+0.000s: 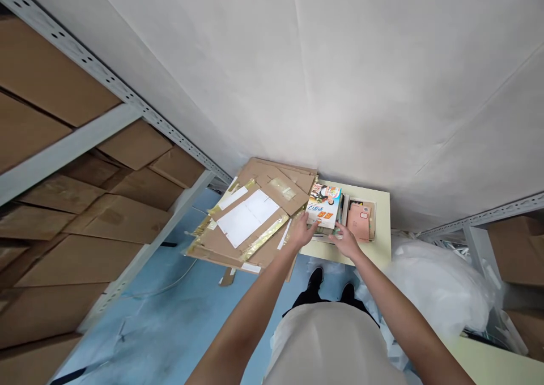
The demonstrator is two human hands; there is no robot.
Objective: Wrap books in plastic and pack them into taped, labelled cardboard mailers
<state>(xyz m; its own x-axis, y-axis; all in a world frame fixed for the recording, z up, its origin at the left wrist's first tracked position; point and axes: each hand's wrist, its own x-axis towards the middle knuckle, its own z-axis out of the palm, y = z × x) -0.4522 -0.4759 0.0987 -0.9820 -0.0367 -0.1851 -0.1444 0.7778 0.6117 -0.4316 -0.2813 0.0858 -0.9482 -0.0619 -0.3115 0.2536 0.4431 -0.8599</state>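
1. From where I stand, the booklet (325,204) is just right of the frame's middle, over the pale worktop (383,206), its long axis running up the frame with a slight rightward lean
2. The left hand (301,232) is nearer: it appears to grip the lower left corner, so the booklet lies up and to the right of it
3. The right hand (346,242) is at the lower right corner, fingers parted; whether it grips, I cannot tell
4. Cardboard (264,228) spreads left of both

soft daylight-pale light, stretched edges
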